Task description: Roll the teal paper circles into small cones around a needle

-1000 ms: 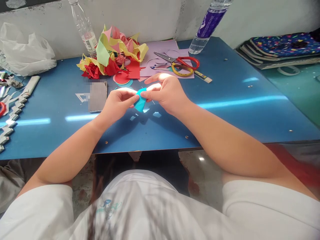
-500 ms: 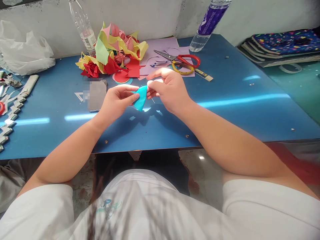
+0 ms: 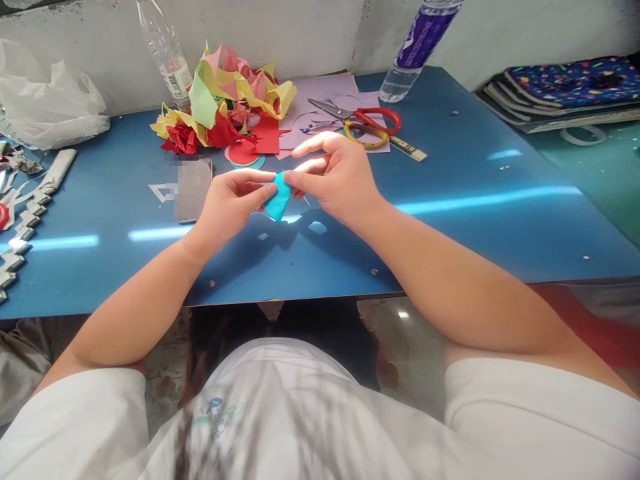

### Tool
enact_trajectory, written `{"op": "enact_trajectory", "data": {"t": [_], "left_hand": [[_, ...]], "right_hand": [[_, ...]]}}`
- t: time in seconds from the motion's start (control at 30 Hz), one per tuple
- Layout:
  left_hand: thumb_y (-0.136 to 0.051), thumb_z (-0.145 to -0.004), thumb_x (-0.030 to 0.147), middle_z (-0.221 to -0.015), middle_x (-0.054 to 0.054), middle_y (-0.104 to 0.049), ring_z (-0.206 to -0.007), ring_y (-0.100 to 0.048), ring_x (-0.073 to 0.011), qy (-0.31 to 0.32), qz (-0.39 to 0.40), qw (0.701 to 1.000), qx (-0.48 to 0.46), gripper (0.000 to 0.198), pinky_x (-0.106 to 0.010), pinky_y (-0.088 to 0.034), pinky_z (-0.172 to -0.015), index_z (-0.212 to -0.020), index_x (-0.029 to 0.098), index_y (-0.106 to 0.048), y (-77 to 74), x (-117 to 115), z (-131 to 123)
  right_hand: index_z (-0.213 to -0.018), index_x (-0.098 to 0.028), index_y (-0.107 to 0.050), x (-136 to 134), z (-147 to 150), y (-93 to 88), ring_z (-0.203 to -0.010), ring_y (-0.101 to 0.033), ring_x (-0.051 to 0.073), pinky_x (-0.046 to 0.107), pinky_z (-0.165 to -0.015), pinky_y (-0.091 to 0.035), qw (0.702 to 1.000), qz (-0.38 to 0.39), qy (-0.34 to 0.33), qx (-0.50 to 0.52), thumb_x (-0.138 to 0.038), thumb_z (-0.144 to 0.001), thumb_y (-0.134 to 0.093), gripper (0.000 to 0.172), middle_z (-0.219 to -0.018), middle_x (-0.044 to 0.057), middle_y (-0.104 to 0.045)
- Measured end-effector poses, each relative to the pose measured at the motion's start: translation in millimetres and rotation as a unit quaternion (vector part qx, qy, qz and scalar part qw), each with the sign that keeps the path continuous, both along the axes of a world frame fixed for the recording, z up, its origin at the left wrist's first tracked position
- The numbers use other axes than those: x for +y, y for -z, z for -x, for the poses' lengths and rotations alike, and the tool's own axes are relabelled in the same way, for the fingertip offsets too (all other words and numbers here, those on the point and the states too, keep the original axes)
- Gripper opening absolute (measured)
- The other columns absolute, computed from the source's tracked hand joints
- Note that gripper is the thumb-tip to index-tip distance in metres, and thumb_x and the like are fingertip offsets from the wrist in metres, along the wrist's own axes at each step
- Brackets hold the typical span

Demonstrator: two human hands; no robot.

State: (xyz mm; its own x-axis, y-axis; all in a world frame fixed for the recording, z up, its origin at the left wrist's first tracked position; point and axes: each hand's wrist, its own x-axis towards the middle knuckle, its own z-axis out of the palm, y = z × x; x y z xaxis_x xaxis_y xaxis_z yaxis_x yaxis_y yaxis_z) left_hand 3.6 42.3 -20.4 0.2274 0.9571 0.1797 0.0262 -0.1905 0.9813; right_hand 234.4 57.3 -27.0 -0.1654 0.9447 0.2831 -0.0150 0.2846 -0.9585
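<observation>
A small folded piece of turquoise paper [image 3: 279,202] is held above the blue table, its wider end pointing down. My left hand [image 3: 240,197] pinches its left side between thumb and fingers. On its upper right edge, the thumb and index finger of my right hand [image 3: 333,172] are closed, with the other fingers curled loosely. A thin stick-like piece [image 3: 307,199] shows below my right fingers; whether it is held or lies on the table I cannot tell. Behind my hands are red and blue paper circles [image 3: 243,153].
Crumpled coloured paper flowers [image 3: 235,100] lie at the back beside a clear bottle [image 3: 167,60]. Scissors [image 3: 360,120] rest on purple paper [image 3: 330,90]. A phone [image 3: 195,190] lies left of my hands. A water bottle [image 3: 419,53] stands back right, a plastic bag [image 3: 50,103] back left.
My right thumb and fingers have shifted slightly left, onto the upper edge of the turquoise paper. The paper has moved a little left and tilted. My left hand stays nearly still.
</observation>
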Motion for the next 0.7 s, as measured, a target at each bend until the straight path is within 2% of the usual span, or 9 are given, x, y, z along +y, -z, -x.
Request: {"op": "enact_trajectory", "data": {"t": [0.13,0.2,0.27,0.37,0.43,0.53,0.7], "left_hand": [[-0.117,-0.079,0.051,-0.102,-0.008,-0.093,-0.093,-0.084,-0.0245,-0.004,-0.005,1.0,-0.004,0.043,-0.037,-0.067,-0.078,-0.105,0.025,-0.095,0.8,1.2,-0.2],[-0.117,-0.079,0.051,-0.102,-0.007,-0.093,-0.093,-0.084,-0.0247,-0.008,-0.004,1.0,0.001,0.043,-0.038,-0.068,-0.078,-0.106,0.026,-0.095,1.1,1.5,-0.3],[-0.117,-0.079,0.052,-0.1,-0.007,-0.093,-0.091,-0.084,-0.0243,-0.011,-0.005,1.0,0.005,0.042,-0.037,-0.068,-0.078,-0.105,0.026,-0.095,1.2,1.7,-0.3],[-0.117,-0.078,0.052,-0.098,-0.006,-0.093,-0.089,-0.084,-0.0232,-0.009,-0.01,1.0,0.003,0.043,-0.036,-0.068,-0.076,-0.104,0.026,-0.095,0.8,1.7,-0.4],[-0.118,-0.078,0.053,-0.098,-0.006,-0.093,-0.087,-0.084,-0.0222,-0.002,-0.012,1.0,0.0,0.043,-0.036,-0.068,-0.077,-0.104,0.026,-0.096,0.3,1.3,-0.5],[-0.118,-0.079,0.053,-0.1,-0.006,-0.093,-0.089,-0.085,-0.0216,0.005,-0.017,1.0,-0.002,0.043,-0.037,-0.07,-0.079,-0.105,0.027,-0.096,-0.4,0.2,-0.7],[-0.116,-0.083,0.049,-0.101,-0.006,-0.094,-0.091,-0.086,-0.023,0.001,-0.019,1.0,0.01,0.038,-0.038,-0.072,-0.081,-0.106,0.026,-0.095,-0.8,-1.2,-0.2]], "right_hand": [[-0.11,-0.028,-0.066,2.3,0.1,-2.6,-0.072,-0.08,0.023,0.045,-0.074,-0.074,1.0,0.015,0.01,0.02,-0.064,-0.094,-0.099,0.052,-0.08,-0.001,-0.079],[-0.11,-0.028,-0.064,3.3,-0.6,-3.0,-0.075,-0.081,0.022,0.042,-0.074,-0.074,0.999,0.016,0.018,0.024,-0.068,-0.099,-0.094,0.051,-0.084,0.0,-0.079],[-0.111,-0.029,-0.065,3.3,-1.2,-2.2,-0.076,-0.08,0.023,0.043,-0.076,-0.073,1.0,0.003,0.018,0.013,-0.074,-0.095,-0.098,0.058,-0.085,0.0,-0.079],[-0.113,-0.03,-0.068,1.4,-1.2,0.2,-0.076,-0.078,0.026,0.047,-0.077,-0.07,0.999,-0.025,0.023,-0.018,-0.079,-0.078,-0.109,0.073,-0.082,-0.001,-0.078],[-0.112,-0.031,-0.07,-0.2,-0.5,0.9,-0.079,-0.079,0.028,0.049,-0.078,-0.068,0.998,-0.039,0.031,-0.029,-0.078,-0.07,-0.113,0.076,-0.081,-0.001,-0.078],[-0.109,-0.031,-0.07,-1.6,0.4,0.2,-0.082,-0.079,0.028,0.049,-0.081,-0.067,0.998,-0.049,0.025,-0.02,-0.073,-0.07,-0.114,0.072,-0.082,-0.001,-0.078],[-0.109,-0.032,-0.068,-1.7,0.7,-0.3,-0.084,-0.079,0.027,0.049,-0.085,-0.07,0.998,-0.059,0.022,-0.023,-0.065,-0.078,-0.11,0.062,-0.087,-0.001,-0.079]]}}
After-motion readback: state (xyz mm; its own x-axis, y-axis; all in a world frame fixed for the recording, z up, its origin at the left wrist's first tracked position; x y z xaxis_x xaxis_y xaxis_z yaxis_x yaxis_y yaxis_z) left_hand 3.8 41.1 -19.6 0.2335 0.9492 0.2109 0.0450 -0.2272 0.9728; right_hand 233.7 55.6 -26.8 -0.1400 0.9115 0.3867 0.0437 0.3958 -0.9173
